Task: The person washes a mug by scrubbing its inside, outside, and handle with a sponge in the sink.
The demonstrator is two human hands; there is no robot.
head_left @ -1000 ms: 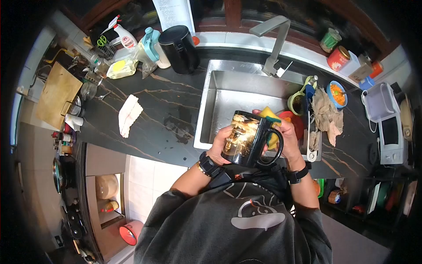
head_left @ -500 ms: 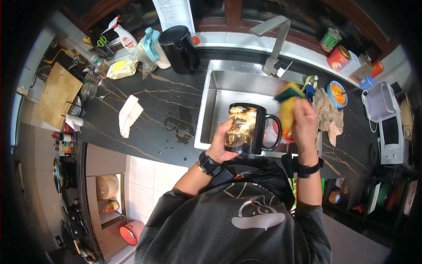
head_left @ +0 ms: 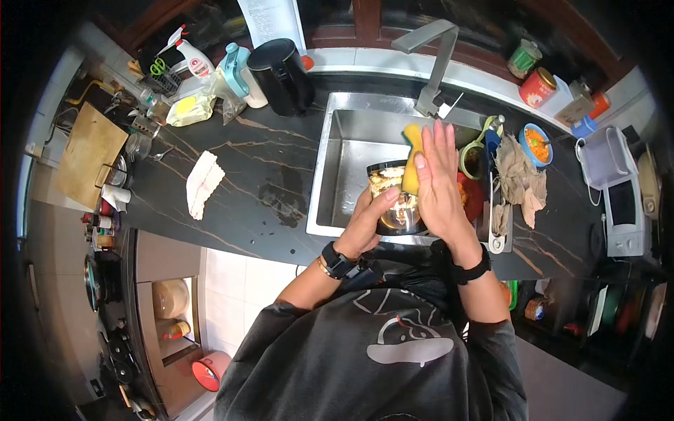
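Observation:
A black mug (head_left: pixel 400 223) with a glossy gold and white picture is held over the front of the steel sink (head_left: pixel 354 181). My left hand (head_left: pixel 366 223) wraps round its left side, thumb across the picture. Against the mug's right side my right hand (head_left: pixel 441 191) presses a yellow sponge (head_left: pixel 412 158), its thumb over the sponge and its fingers stretched upward. That hand hides the mug's handle. Behind it, a red dish (head_left: pixel 473 198) and a green-rimmed cup (head_left: pixel 472 160) sit at the sink's right side.
The faucet (head_left: pixel 437 67) rises behind the sink. To the right lie a crumpled brown cloth (head_left: pixel 519 172) and a blue bowl (head_left: pixel 535 144) of orange food. On the left counter are a pale cloth (head_left: pixel 203 184), a black canister (head_left: pixel 281 77) and a spray bottle (head_left: pixel 195 59).
My right hand has brought the sponge left and down from beside the mug onto its side. The mug has turned in my left hand, and its handle is now hidden.

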